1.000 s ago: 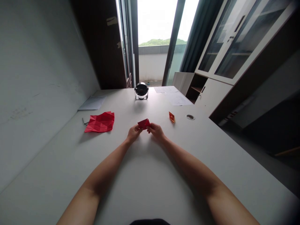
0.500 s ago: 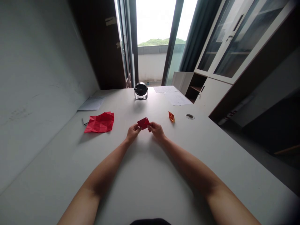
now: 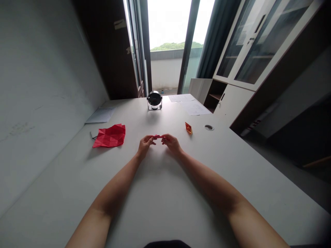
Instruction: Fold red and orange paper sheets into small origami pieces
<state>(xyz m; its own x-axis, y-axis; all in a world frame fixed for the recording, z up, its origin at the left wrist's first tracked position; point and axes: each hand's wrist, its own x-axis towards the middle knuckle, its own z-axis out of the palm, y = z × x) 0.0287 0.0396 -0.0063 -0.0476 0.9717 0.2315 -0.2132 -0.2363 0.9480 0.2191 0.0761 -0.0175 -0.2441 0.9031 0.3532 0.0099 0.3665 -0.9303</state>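
Note:
A small folded red paper (image 3: 157,136) is held between both hands above the middle of the white table (image 3: 157,206), tipped so that mostly its thin edge faces me. My left hand (image 3: 145,144) pinches its left end between thumb and fingers. On the opposite end, my right hand (image 3: 171,143) grips it the same way. To the left lies a larger creased red sheet (image 3: 110,136), with a thin dark object (image 3: 92,136) partly hidden beneath it. Right of my hands stands a small folded orange-gold card (image 3: 188,128).
A round black device on a metal stand (image 3: 154,100) stands at the table's far side. White papers (image 3: 193,106) lie at the back right, another sheet (image 3: 100,114) by the left wall. A round cable hole (image 3: 209,127) is set near the right edge. Cabinets (image 3: 232,103) stand beyond.
Both hands have turned the folded red paper from showing its broad face to showing mostly its edge. The view has shifted slightly; the things on the table stay put.

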